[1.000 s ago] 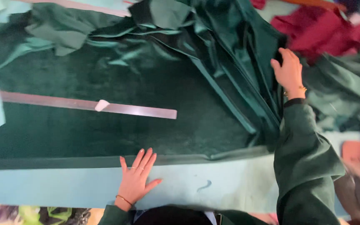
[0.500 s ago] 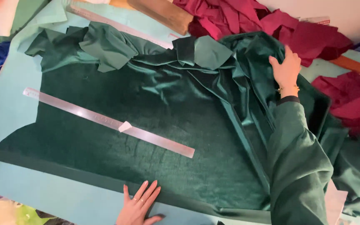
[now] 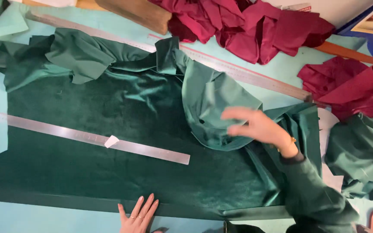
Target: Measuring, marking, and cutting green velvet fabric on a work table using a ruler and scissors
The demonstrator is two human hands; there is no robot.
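We take the clear ruler (image 3: 89,138) as our landmark; it lies slantwise across the dark green velvet cloth (image 3: 109,172), with a small piece of white chalk (image 3: 111,141) resting on it. Below the ruler, our left hand (image 3: 138,213) presses flat on the cloth's near edge, fingers spread, holding nothing. To the right of the ruler, our right hand (image 3: 260,126) is blurred above a turned-over fold (image 3: 212,103); whether its grip has closed on the fabric we cannot tell. To do this well, we judge, the flat hand should pin the edge while the other sweeps the fold smooth. The worktop (image 3: 44,215) is pale turquoise; beyond the ruler lie a long ruler (image 3: 247,77) and crimson cloth (image 3: 247,26).
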